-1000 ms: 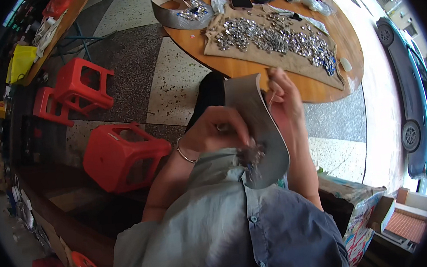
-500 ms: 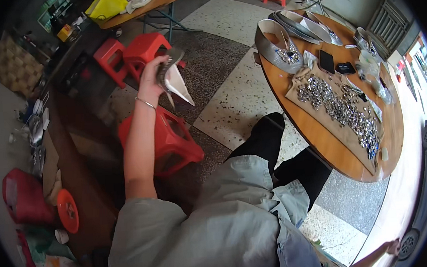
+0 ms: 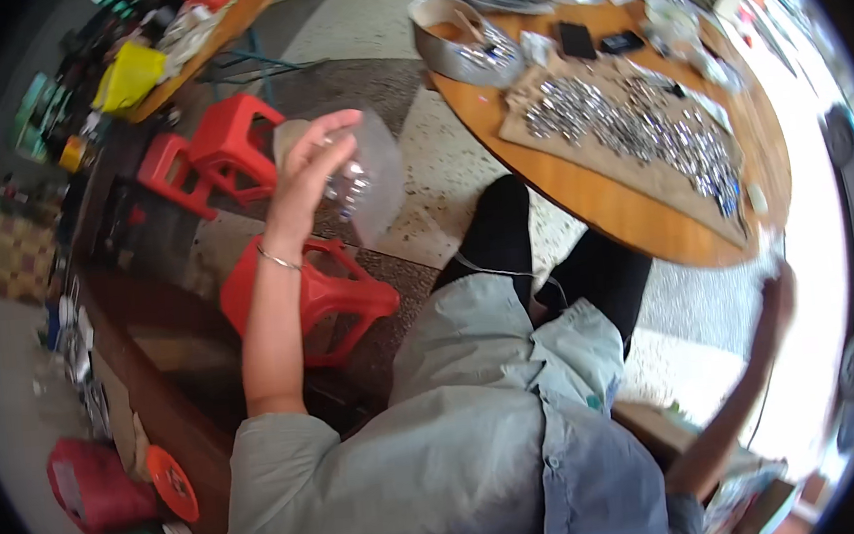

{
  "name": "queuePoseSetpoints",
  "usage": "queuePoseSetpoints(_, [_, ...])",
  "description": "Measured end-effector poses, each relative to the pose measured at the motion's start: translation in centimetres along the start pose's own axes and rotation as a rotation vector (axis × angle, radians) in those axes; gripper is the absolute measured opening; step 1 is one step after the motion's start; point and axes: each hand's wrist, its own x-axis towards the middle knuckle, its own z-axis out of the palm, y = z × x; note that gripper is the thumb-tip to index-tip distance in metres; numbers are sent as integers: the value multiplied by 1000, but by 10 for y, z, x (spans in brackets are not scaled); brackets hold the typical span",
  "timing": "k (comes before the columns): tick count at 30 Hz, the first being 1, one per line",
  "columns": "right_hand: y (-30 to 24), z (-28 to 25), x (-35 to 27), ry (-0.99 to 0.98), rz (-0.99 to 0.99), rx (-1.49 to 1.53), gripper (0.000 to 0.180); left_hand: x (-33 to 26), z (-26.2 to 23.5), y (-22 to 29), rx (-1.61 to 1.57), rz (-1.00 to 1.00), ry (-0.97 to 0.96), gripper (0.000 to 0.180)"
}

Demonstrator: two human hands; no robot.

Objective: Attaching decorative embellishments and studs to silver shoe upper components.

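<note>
My left hand (image 3: 312, 176) is raised in front of the red stools, fingers curled around a grey, rounded, sheet-like piece (image 3: 380, 175). Small shiny bits (image 3: 349, 188) show on that piece beside the palm; motion blur hides its exact kind. A thin bracelet circles the left wrist. Out to the right, beyond the round table's near edge, my right hand (image 3: 778, 292) is smeared by motion against bright light, so its fingers cannot be made out. On the wooden table (image 3: 583, 209), a heap of shiny silvery beads (image 3: 626, 121) lies on a brown cloth (image 3: 541, 117).
Grey band-like hoops (image 3: 451, 59), a black phone (image 3: 576, 40) and a clear plastic bag (image 3: 674, 32) are on the table. Red stools (image 3: 237, 146) stand to the left, with another (image 3: 324, 300) nearer. An orange plate (image 3: 171, 483) lies at lower left.
The view has shifted, bringing the table higher and leftward. My left hand has turned, so the grey piece now shows broad side on. My right hand has risen from the lower edge toward the table.
</note>
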Motion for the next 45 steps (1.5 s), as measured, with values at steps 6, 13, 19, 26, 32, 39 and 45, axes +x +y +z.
queuePoseSetpoints(6, [-123, 261, -94, -635, 242, 422, 29, -25, 107, -24, -449, -116, -372, 53])
queuePoseSetpoints(13, [-107, 270, -109, -488, 363, 717, 10, -42, 135, -34, -446, -173, -379, 63])
queuePoseSetpoints(19, [-114, 272, -124, -408, 225, 568, 11, -50, 137, -27, -513, -258, -324, 65])
queuePoseSetpoints(26, [-118, 274, -120, -533, 713, 996, 12, -51, 136, -26, -541, -175, -329, 71])
queuePoseSetpoints(32, [-109, 267, -119, -575, 668, 1050, 18, -55, 138, -24, -583, -238, -310, 66])
queuePoseSetpoints(39, [-101, 263, -131, -677, 221, 718, 18, -53, 140, -20, -597, -222, -330, 67])
queuePoseSetpoints(45, [-104, 258, -135, -704, 189, 651, 20, -53, 139, -19, -569, -266, -334, 73])
